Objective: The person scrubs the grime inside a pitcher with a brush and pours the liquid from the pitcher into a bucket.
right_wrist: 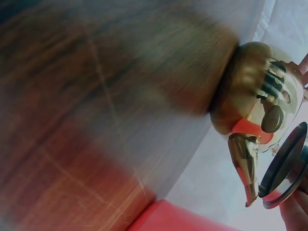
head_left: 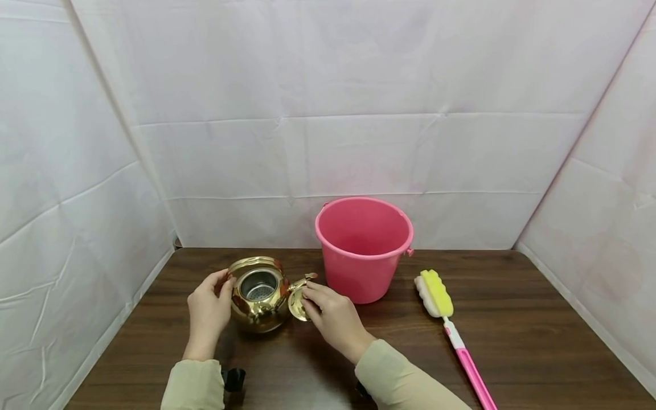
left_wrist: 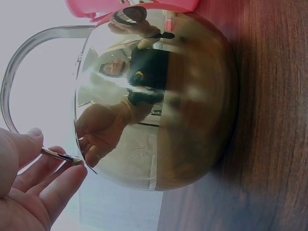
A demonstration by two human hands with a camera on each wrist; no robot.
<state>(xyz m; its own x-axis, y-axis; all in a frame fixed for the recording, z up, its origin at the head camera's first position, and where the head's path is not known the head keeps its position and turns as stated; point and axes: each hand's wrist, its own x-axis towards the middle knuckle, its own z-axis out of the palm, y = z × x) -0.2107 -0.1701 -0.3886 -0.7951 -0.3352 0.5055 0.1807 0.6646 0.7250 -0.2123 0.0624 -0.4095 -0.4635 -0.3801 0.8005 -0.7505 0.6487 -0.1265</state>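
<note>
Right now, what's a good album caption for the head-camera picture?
Left hand holds a gold kettle by its handle; right hand holds the lid near a pink bucket.

The head view is evenly bright, the kettle (left_wrist: 159, 101) shows glare, and the right-wrist tabletop (right_wrist: 96, 115) blurs.

So the left hand (left_wrist: 26, 207) has the kettle's handle (left_wrist: 57, 32) pinched down near where it joins the body. Super shiny gold kettle (left_wrist: 192, 96) btw, you can see a person and hands reflected in it. Sits on dark wood table (left_wrist: 274, 120), pink bucket (left_wrist: 137, 5) just behind.
</note>
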